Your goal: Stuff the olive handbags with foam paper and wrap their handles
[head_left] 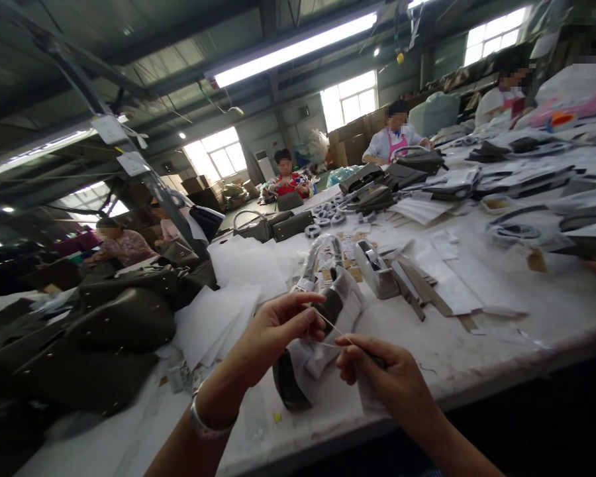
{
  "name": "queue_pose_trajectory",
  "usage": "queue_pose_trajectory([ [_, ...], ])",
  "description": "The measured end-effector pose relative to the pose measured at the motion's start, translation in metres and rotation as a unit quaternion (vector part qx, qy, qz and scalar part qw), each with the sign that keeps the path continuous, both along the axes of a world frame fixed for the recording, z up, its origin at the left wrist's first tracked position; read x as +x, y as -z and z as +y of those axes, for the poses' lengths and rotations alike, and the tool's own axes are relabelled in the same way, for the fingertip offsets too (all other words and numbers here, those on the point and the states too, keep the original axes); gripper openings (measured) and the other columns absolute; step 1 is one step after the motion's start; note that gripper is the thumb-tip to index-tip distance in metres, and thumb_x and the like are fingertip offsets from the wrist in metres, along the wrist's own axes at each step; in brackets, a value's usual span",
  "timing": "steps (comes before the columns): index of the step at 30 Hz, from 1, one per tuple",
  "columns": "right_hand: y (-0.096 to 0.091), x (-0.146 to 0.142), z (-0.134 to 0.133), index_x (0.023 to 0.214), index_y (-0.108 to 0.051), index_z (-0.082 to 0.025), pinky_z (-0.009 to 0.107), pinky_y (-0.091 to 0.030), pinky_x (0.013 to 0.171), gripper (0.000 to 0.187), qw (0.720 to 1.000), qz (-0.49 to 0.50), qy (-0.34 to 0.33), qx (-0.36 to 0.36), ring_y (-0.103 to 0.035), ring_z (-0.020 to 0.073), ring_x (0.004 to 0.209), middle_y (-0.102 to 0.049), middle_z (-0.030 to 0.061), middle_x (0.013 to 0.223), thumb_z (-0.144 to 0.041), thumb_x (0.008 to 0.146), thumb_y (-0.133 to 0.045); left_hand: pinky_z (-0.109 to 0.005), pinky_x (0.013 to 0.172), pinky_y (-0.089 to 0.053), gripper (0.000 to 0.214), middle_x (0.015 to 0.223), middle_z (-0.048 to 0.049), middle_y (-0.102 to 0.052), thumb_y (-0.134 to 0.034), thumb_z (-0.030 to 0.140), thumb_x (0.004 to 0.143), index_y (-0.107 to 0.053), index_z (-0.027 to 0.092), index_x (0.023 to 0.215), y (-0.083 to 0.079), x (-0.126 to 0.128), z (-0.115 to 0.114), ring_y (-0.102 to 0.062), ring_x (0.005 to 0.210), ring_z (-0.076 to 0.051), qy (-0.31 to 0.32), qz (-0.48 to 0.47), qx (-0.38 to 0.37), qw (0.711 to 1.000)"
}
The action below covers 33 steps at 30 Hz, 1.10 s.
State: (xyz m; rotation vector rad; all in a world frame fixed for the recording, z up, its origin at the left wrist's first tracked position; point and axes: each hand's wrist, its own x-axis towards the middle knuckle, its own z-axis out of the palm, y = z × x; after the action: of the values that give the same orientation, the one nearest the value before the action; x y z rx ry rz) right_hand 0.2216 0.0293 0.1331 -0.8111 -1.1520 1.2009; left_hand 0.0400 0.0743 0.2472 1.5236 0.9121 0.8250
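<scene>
Over the table [496, 348] — left hand [273, 328], right hand [387, 372] — both pinching string [334, 326].

Big dim workshop, dark metal roof [129, 30] overhead with a long, super bright tube light [298, 50] hanging under it. Windows [350, 103] in the greyish back wall [298, 99] glow white, brown cartons [355, 149] piled nearby. There's a metal post [86, 89] on the left and a long whitish worktable [477, 361] up front.

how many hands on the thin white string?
2: the left hand at one end of the taut white string, the right hand at the other. No further hand visible on it.
</scene>
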Motion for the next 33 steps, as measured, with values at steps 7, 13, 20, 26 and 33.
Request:
queue_pose_trajectory([
  [7, 0.017, -0.008, 0.037, 0.089, -0.077, -0.014, 0.023, -0.052, 0.053, 0.044, 0.992, -0.087, -0.005, -0.095, -0.064, 0.0157, 0.06, -0.073, 0.0077, 0.075, -0.057, 0.082, -0.068, -0.03, 0.08, -0.05, 0.042, 0.102, -0.0086, -0.074, -0.073, 0.047, 0.081, -0.071, 0.017, 0.111, 0.043, -0.059, 0.05, -0.066, 0.093, -0.021, -0.15, 0.09, 0.082, 0.981],
  [13, 0.017, -0.044, 0.062, 0.078, -0.076, -0.014, 0.023, -0.049, 0.051, 0.046, 0.989, -0.116, -0.041, -0.086, -0.06, 0.0135, 0.054, -0.069, 0.0046, 0.065, -0.059, 0.084, -0.063, -0.027, 0.07, -0.044, 0.04, 0.092, -0.0066, -0.073, -0.077, 0.045, 0.077, -0.073, 0.015, 0.103, 0.079, -0.076, 0.073, -0.061, 0.079, -0.018, -0.005, 0.107, -0.012, 0.994],
  [20, 0.014, -0.065, 0.07, 0.101, -0.073, -0.016, 0.02, -0.045, 0.044, 0.046, 0.983, -0.081, -0.125, -0.107, -0.057, 0.0114, 0.047, -0.064, -0.0003, 0.062, -0.058, 0.084, -0.063, -0.029, 0.072, -0.046, 0.036, 0.084, -0.0049, -0.07, -0.079, 0.042, 0.076, -0.074, 0.015, 0.101, 0.077, -0.068, 0.07, -0.061, 0.077, -0.02, 0.098, 0.077, -0.044, 0.991],
  [26, 0.006, -0.067, 0.067, 0.105, -0.07, -0.015, 0.019, -0.046, 0.044, 0.04, 0.971, -0.077, -0.198, -0.108, -0.055, 0.0092, 0.044, -0.063, -0.0023, 0.061, -0.049, 0.084, -0.066, -0.028, 0.075, -0.047, 0.037, 0.087, -0.0039, -0.069, -0.082, 0.035, 0.074, -0.073, 0.016, 0.104, 0.077, -0.064, 0.072, -0.061, 0.082, -0.019, 0.148, 0.025, -0.061, 0.987],
  [33, -0.004, -0.06, 0.061, 0.123, -0.065, -0.017, 0.021, -0.051, 0.053, 0.048, 0.97, -0.043, -0.211, -0.113, -0.063, 0.0117, 0.055, -0.069, -0.0007, 0.069, -0.043, 0.083, -0.07, -0.027, 0.069, -0.044, 0.036, 0.076, -0.0032, -0.066, -0.08, 0.042, 0.075, -0.074, 0.012, 0.093, 0.086, -0.065, 0.072, -0.058, 0.072, -0.017, 0.077, 0.041, -0.052, 0.995],
])
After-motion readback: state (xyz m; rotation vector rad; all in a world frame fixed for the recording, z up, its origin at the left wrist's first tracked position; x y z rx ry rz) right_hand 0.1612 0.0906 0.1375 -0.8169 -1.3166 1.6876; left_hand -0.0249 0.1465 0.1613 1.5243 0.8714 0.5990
